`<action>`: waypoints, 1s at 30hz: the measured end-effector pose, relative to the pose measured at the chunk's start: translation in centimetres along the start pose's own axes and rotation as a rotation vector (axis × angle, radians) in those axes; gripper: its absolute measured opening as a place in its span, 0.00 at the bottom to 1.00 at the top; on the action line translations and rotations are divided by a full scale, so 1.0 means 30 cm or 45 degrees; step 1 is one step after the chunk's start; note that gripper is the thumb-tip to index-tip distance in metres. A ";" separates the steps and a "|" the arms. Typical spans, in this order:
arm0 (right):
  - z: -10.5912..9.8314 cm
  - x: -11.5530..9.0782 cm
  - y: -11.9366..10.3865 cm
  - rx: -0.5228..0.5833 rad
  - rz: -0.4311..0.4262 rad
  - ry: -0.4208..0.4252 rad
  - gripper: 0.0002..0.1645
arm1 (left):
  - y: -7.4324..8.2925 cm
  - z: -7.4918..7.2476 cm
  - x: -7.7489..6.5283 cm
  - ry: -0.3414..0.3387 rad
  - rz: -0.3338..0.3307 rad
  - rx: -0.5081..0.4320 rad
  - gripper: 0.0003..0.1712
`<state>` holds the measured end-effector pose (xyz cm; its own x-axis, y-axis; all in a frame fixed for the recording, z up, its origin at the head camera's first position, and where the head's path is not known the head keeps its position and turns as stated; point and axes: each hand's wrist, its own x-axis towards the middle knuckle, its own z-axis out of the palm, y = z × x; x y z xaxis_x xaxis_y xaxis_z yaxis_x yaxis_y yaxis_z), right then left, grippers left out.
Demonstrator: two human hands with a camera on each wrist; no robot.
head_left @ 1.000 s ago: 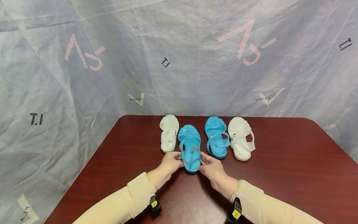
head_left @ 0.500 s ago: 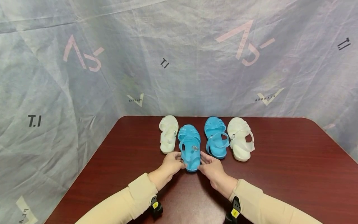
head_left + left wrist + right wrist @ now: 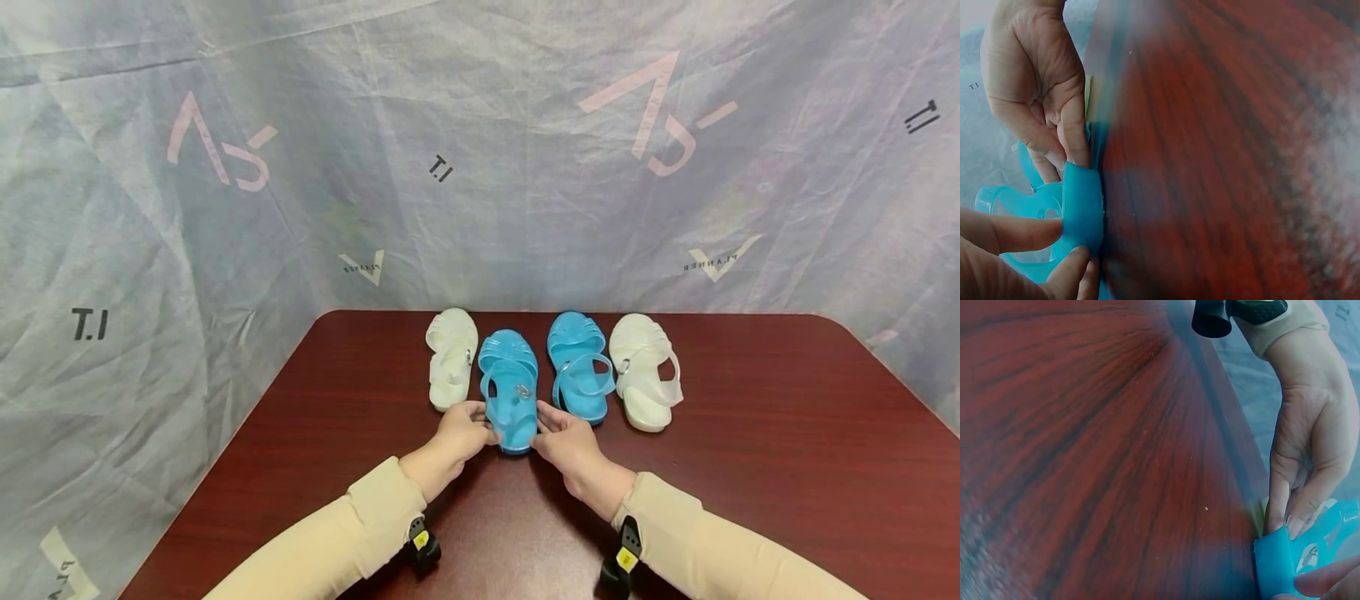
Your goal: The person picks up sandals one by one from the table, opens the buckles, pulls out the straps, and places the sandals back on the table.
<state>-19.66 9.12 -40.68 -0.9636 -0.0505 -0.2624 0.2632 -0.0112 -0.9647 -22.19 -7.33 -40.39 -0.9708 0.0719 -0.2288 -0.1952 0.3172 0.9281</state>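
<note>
A blue jelly sandal (image 3: 513,375) lies toe away from me, between my two hands. My left hand (image 3: 459,435) grips its heel end from the left, thumb at the back edge and fingers along the side. From the right, my right hand (image 3: 573,448) holds the same heel. Close up in the left wrist view, a thumb and fingers pinch the blue heel (image 3: 1083,203) from each side. The right wrist view shows the heel (image 3: 1274,565) low over the table, with fingertips at its rim. Right of it lies the matching blue sandal (image 3: 581,367).
At the row's left end is a white sandal (image 3: 452,358), close beside the held one. Another white sandal (image 3: 643,371) closes the row at right. All lie on a dark red wooden table (image 3: 780,433), with a grey printed cloth (image 3: 525,167) hanging behind.
The held blue sandal has slid slightly away from me, with both hands moving along at its heel. The other sandals keep their places.
</note>
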 end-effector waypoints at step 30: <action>0.011 0.033 -0.015 -0.001 -0.025 0.022 0.41 | 0.015 0.001 0.037 -0.003 0.011 -0.001 0.34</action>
<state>-20.70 8.76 -40.50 -0.9693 -0.0330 -0.2437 0.2441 -0.0113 -0.9697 -23.36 -7.07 -40.25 -0.9721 0.0769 -0.2216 -0.1871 0.3161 0.9301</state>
